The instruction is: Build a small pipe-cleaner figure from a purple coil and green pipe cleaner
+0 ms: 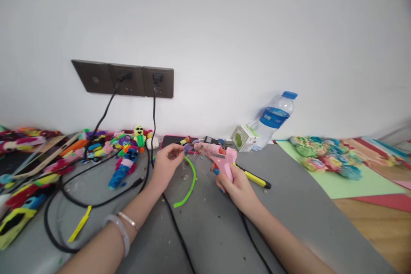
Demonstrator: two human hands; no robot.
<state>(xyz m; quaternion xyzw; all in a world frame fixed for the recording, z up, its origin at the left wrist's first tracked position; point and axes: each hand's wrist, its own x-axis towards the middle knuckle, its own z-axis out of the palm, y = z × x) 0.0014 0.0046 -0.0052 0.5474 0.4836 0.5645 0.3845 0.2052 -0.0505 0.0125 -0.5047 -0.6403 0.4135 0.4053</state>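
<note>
My right hand [236, 185] is wrapped round the grip of a pink hot glue gun [213, 150], whose nozzle points left and whose small orange light glows. Near that nozzle, my left hand [167, 162] pinches a small purple piece [188, 147]; its exact kind is too small to tell. A bright green pipe cleaner [194, 180] curves over the grey table [205, 231] between my hands. Just behind my right hand lies a yellow and black utility knife [257, 178], partly hidden by the hand and the glue gun.
Black cables [80, 203] loop across the left side from wall sockets [128, 80]. Colourful pipe-cleaner figures [123, 167] crowd the left. A water bottle [274, 117] leans on the wall beside a small box [244, 138]. Paper flowers [330, 158] lie on green paper [337, 186] at right.
</note>
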